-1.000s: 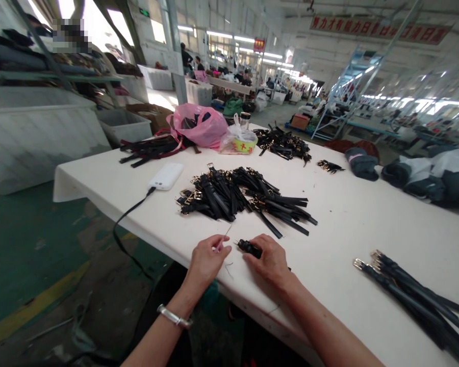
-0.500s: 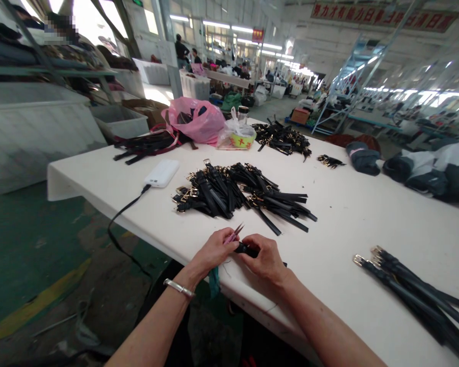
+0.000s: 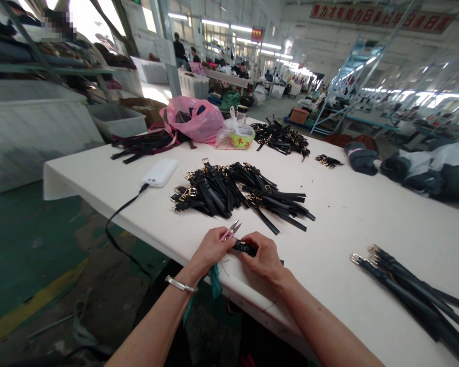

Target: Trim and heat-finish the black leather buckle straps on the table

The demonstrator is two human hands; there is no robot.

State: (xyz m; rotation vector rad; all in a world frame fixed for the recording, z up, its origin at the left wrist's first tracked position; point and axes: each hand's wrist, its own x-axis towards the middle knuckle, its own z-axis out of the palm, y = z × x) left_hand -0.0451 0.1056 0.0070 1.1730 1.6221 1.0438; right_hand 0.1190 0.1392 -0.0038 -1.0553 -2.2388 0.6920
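Observation:
Near the table's front edge, my left hand (image 3: 213, 248) is closed around small pink-handled thread snips (image 3: 230, 232), their pointed blades sticking out past the fingers. A teal strip of cloth (image 3: 214, 280) hangs below that hand. My right hand (image 3: 263, 255) is closed on a black strap (image 3: 245, 248), whose near end meets the left fingertips; its other end is mostly covered by my right palm. Just beyond both hands lies a heap of black straps with gold buckles (image 3: 214, 191). More buckled straps (image 3: 409, 290) rest in a bundle at the right.
A white power bank (image 3: 160, 172) with a black cable (image 3: 118, 214) lies on the white table (image 3: 321, 244). Farther back are a pink bag (image 3: 195, 120), a yellow-green tape roll (image 3: 241, 140) and another strap pile (image 3: 281, 137). Dark bundles (image 3: 416, 171) line the right side.
The snips have turned slightly in my left hand, and their blades now show broader. Both hands stay at the same spot with the strap between them.

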